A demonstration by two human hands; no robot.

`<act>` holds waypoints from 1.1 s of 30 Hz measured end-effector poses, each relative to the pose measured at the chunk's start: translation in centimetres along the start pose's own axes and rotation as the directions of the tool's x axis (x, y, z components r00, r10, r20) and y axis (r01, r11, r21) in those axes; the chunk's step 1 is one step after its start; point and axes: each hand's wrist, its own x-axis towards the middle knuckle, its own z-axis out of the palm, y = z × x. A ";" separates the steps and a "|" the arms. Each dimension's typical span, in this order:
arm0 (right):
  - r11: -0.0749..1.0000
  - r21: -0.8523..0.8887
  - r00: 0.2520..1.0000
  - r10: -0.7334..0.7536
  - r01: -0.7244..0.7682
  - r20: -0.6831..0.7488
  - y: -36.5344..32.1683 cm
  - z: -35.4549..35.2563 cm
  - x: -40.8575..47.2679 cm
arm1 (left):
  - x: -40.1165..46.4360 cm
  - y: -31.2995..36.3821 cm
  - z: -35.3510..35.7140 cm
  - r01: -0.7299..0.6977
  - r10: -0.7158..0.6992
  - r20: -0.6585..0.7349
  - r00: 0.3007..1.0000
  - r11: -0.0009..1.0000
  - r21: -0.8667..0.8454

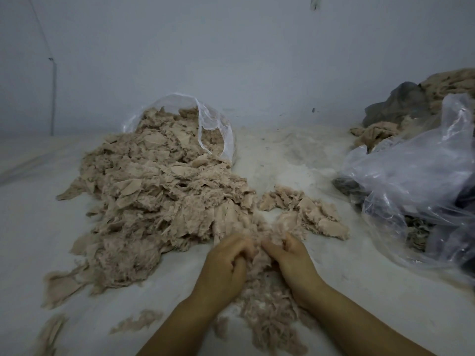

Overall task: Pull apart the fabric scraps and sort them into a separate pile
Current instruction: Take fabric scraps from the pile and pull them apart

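A large heap of beige fabric scraps spills from a clear plastic bag across the white surface. A smaller separate pile of scraps lies to its right. Just in front of both, my left hand and my right hand sit side by side, fingers curled into a fluffy clump of scraps between them. Loose fluffy fibres trail between my forearms toward me.
Crumpled clear plastic bags with dark and beige cloth stand at the right, with more beige fabric behind them. Small stray scraps lie at the near left. A pale wall closes the back.
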 end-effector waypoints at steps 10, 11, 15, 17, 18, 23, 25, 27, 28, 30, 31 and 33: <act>0.998 0.057 0.991 -0.016 0.009 0.131 0.0 -0.1 -0.4 | -0.2 -1.8 -0.2 0.219 -0.250 0.192 0.949 0.961 0.168; 0.998 -0.029 0.992 -0.060 0.064 0.112 0.0 -0.1 -0.4 | -0.2 -1.8 -0.2 0.191 -0.227 0.192 0.955 0.963 0.188; 0.988 -0.009 0.987 -0.153 0.153 -0.048 -0.2 -0.1 -0.1 | -0.2 -2.4 -0.6 0.169 -0.244 0.172 0.954 0.917 0.360; 0.988 0.071 0.985 -0.128 0.136 -0.112 -0.4 -0.5 0.3 | -0.1 -2.8 -1.1 0.287 -0.342 0.101 0.934 0.890 0.355; 0.989 0.084 0.988 -0.115 0.124 -0.103 -0.5 -0.9 0.4 | 0.0 -2.9 -1.4 0.342 -0.379 0.061 0.923 0.884 0.320; 0.993 0.109 0.986 -0.051 0.034 0.157 -0.3 -0.8 -0.3 | 0.1 -0.7 -1.2 0.245 -0.252 0.035 0.967 0.960 0.136; 0.997 0.045 0.977 -0.072 0.065 0.202 -0.4 -0.4 -0.6 | 0.0 -0.3 -0.6 0.216 -0.232 0.144 0.962 0.969 0.118; 0.995 -0.009 0.984 -0.097 0.099 0.150 -0.5 -0.3 -0.6 | 0.0 -1.1 -0.2 0.175 -0.218 0.183 0.959 0.958 0.226; 0.993 -0.034 0.988 -0.108 0.112 0.108 -0.6 -0.3 -0.6 | 0.0 -1.6 -0.2 0.165 -0.213 0.149 0.966 0.945 0.282; 0.992 -0.062 0.994 -0.105 0.108 0.044 -0.9 -0.4 -0.4 | 0.2 -2.5 -0.4 0.245 -0.272 0.032 0.962 0.907 0.342; 0.995 -0.054 0.996 -0.084 0.085 0.014 -1.0 -0.5 -0.3 | 0.2 -2.8 -0.7 0.309 -0.324 -0.015 0.946 0.886 0.346; 0.999 0.000 0.998 -0.039 0.039 -0.039 -0.9 -0.9 0.0 | 0.3 -3.5 -1.3 0.447 -0.438 -0.099 0.894 0.846 0.291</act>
